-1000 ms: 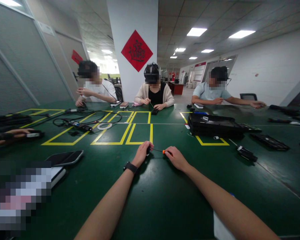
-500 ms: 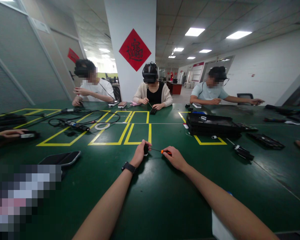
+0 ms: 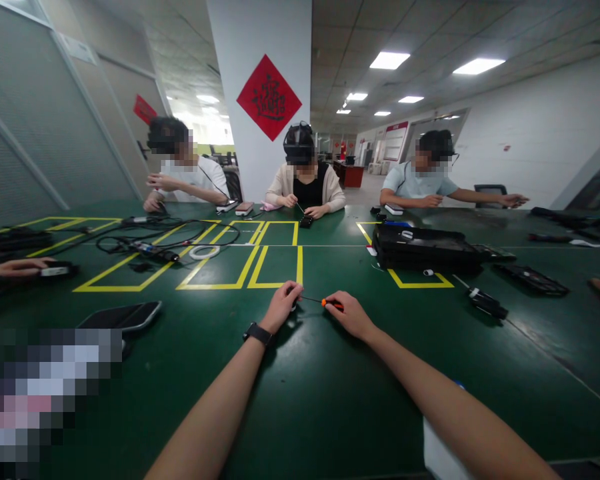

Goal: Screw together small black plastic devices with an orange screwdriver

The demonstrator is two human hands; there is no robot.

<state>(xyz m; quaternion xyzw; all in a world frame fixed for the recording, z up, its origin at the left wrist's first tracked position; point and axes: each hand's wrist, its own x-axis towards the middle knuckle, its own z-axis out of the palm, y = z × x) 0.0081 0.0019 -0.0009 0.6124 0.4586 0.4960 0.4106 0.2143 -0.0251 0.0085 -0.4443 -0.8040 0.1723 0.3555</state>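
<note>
My right hand (image 3: 349, 312) is closed round the orange and black handle of a screwdriver (image 3: 333, 305). The thin shaft points left and its tip reaches the fingers of my left hand (image 3: 283, 305). Those fingers are wrapped round a small dark object with a light part (image 3: 294, 307), mostly hidden by the hand. A dark watch (image 3: 258, 333) is on my left wrist. Both hands are just above the green table (image 3: 300, 413), near the yellow tape outlines.
Black cases (image 3: 425, 248) lie right of centre, with a black device (image 3: 487, 305) nearer. Cables and a white ring (image 3: 205, 253) lie left, above a dark flat device (image 3: 123, 316). A co-worker's hand (image 3: 17, 268) is at far left. Three people sit opposite.
My left hand has turned the small object, and its fingers now cover more of it. My right hand and the screwdriver have hardly moved.
</note>
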